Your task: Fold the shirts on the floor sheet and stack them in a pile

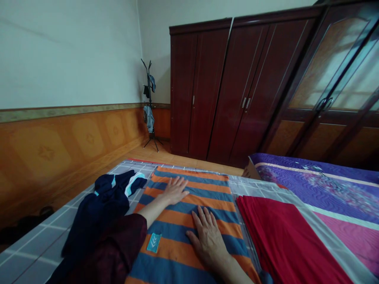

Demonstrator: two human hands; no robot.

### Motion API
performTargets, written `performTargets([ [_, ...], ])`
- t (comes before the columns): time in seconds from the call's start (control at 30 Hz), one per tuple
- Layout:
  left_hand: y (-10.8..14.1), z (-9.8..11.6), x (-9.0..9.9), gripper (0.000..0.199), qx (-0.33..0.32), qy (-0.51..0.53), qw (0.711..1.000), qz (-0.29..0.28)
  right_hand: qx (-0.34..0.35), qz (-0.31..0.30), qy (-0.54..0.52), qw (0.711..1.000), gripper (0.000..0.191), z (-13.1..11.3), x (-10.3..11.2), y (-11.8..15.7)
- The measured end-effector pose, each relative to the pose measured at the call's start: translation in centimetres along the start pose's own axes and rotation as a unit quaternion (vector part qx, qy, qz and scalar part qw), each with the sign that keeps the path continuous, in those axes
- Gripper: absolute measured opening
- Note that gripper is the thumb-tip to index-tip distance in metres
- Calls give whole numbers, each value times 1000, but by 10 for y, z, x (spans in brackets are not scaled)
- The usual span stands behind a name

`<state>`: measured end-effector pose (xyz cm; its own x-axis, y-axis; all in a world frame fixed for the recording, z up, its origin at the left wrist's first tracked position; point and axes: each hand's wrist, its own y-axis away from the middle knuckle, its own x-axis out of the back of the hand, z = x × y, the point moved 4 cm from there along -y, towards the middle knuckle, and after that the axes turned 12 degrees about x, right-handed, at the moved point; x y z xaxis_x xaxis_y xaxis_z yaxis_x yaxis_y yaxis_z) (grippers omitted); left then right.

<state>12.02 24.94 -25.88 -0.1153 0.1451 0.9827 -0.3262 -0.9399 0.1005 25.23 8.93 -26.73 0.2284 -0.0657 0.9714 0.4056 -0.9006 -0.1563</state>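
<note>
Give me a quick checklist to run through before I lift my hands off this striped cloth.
1. Left hand flat on the orange and blue striped cloth: ok.
2. Right hand flat on the same cloth: ok.
3. Cloth smooth around both hands: ok, no large folds show.
4. Navy garment off the cloth: not ok, its end seems to overlap the cloth's left edge.
5. Red cloth apart from the striped cloth: cannot tell, their edges lie very close.
6. Near end of the striped cloth: cannot tell, it runs out of view.
</note>
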Motion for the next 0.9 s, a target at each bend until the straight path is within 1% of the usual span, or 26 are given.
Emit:
performTargets([
  [0.07,-8,25,-9,65,-51,2,999,-4,4,-5,-4,1000,63,1,-2,-1],
  [0.1,-14,29,-10,65,-56,4,998,-1,5,-8,-4,1000,63,2,-3,-1],
  [0.13,-22,27,-9,66,-44,5,999,5,5,-10,-5,1000,63,3,-3,-1],
  [0.17,-31,19,-5,67,-19,5,1000,12,4,-11,-5,1000,63,3,-4,-1],
  [0.2,-40,5,1,68,16,5,1000,21,2,-12,-5,1000,62,4,-4,-1],
  [0.27,-55,-26,14,68,81,3,996,32,1,-13,-9,1000,62,6,-6,-1],
  [0.33,-62,-51,22,70,110,0,993,37,5,-14,-18,1000,63,8,-8,-2],
  [0.4,-61,-62,21,70,105,-3,994,43,9,-19,-27,999,64,11,-10,-3],
  [0.47,-53,-67,14,69,99,-5,994,55,11,-24,-32,999,65,13,-11,-4],
  [0.6,-35,-75,1,66,122,-8,986,109,9,-35,-28,999,64,13,-11,-5],
  [0.67,-32,-79,0,64,123,-5,983,132,10,-37,-22,999,64,12,-11,-4],
  [0.8,-32,-83,5,58,98,-1,982,161,0,-25,-11,1000,62,8,-6,-1],
  [0.83,-32,-84,6,56,93,-1,982,163,-5,-34,-12,999,62,6,-3,-1],
  [0.9,-34,-87,6,55,89,-3,983,160,-5,-77,-25,997,65,-7,6,-4],
])
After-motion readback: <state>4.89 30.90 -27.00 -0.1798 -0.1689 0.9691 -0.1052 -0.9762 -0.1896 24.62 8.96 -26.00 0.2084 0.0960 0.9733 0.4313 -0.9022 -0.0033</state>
